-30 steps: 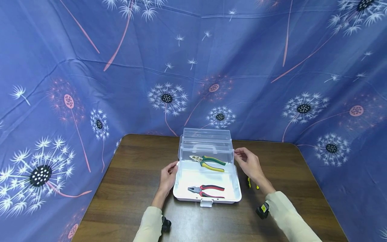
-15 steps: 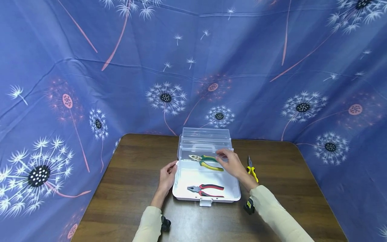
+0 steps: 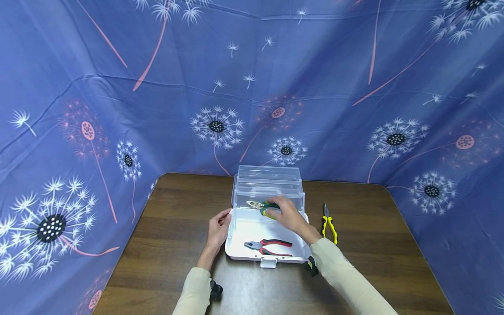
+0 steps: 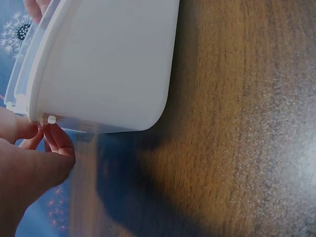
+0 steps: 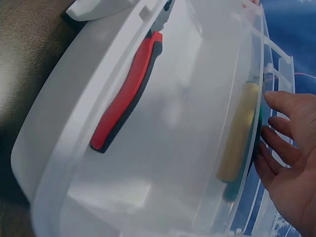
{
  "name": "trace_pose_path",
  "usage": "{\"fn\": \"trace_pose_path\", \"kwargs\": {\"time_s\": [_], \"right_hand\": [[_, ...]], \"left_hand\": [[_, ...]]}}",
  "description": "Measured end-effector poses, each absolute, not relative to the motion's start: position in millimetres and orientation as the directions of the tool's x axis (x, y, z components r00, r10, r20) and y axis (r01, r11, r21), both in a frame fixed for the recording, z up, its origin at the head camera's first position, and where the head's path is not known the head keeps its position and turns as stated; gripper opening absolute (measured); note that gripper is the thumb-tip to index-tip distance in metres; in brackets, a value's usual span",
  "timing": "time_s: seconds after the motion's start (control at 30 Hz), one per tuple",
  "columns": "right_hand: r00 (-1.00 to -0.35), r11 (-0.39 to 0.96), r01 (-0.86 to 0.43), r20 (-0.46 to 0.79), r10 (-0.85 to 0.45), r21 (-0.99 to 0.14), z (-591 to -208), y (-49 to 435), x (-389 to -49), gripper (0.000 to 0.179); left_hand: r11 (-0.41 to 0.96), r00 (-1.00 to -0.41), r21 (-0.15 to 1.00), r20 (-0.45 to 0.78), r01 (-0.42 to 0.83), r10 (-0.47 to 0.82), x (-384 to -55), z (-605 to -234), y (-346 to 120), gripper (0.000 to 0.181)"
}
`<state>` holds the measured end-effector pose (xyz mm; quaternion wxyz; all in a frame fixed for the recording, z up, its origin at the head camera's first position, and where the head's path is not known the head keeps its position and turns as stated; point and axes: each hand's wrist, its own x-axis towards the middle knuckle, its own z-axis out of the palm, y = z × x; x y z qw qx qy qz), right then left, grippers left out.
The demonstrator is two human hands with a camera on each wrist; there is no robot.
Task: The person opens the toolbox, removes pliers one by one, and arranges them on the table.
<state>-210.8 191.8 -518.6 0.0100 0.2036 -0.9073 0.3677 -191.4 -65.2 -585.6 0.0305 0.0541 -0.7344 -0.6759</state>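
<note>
Dandelion cloth point(image 3: 252, 65) behind — I see the left hand point(image 3: 217, 229) pinching the toolbox point(image 3: 246, 229) edge, the right hand point(image 3: 290, 215) at green-yellow pliers point(image 3: 262, 207) inside, grip unclear — red pliers point(image 3: 258, 246) nearer, yellow pliers point(image 3: 326, 217) outside.

Seen from the head, tabletop point(image 3: 256, 291) at six o'clock of the white box point(image 3: 246, 259) gives a hand room to pass, with the latch point(image 3: 268, 264) jutting into it. The left hand point(image 3: 218, 229) blocks nine, the right sleeve point(image 3: 346, 273) four; clear trays point(image 3: 270, 174) rise at twelve, and yellow-handled pliers point(image 3: 327, 219) lie at three.
</note>
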Motion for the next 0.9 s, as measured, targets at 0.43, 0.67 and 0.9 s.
{"fn": "trace_pose_path", "kwargs": {"time_s": [0.43,0.67,0.9], "right_hand": [[-0.915,0.72,-0.378,0.115,-0.387,-0.582,-523,174,-212,0.049],[-0.899,0.74,-0.43,0.173,-0.402,-0.517,-514,168,-207,0.048],[-0.877,0.764,-0.479,0.196,-0.439,-0.432,-505,159,-206,0.027]], "left_hand": [[0.065,-0.993,0.997,-0.027,-0.035,-0.111,-191,-583,-66,0.029],[0.07,-0.995,0.997,-0.015,-0.022,-0.1,-185,-574,-65,0.03],[0.078,-0.996,0.997,-0.013,-0.019,-0.087,-171,-541,-64,0.03]]}}
